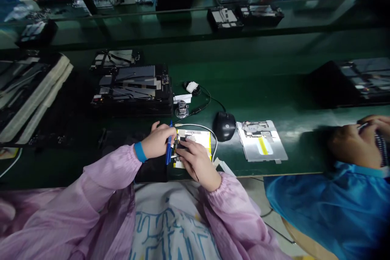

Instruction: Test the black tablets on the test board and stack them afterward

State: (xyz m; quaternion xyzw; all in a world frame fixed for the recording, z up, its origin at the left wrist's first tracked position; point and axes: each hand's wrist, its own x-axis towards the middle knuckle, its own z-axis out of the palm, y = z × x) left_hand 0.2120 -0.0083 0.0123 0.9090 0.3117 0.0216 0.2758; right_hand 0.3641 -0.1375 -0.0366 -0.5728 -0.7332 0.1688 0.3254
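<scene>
Blue pen [169, 144] stands gripped in the left hand [158, 141] beside the yellow-edged panel [195, 137]. The right hand [197, 163] lies curled on that panel, its grip unclear.

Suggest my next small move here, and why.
Probably lift your right hand slightly off the yellow-edged panel, keeping the blue pen-like tool steady in your left hand. Your right fingers cover the dark part beside the tool, which hides that spot from view.
</scene>
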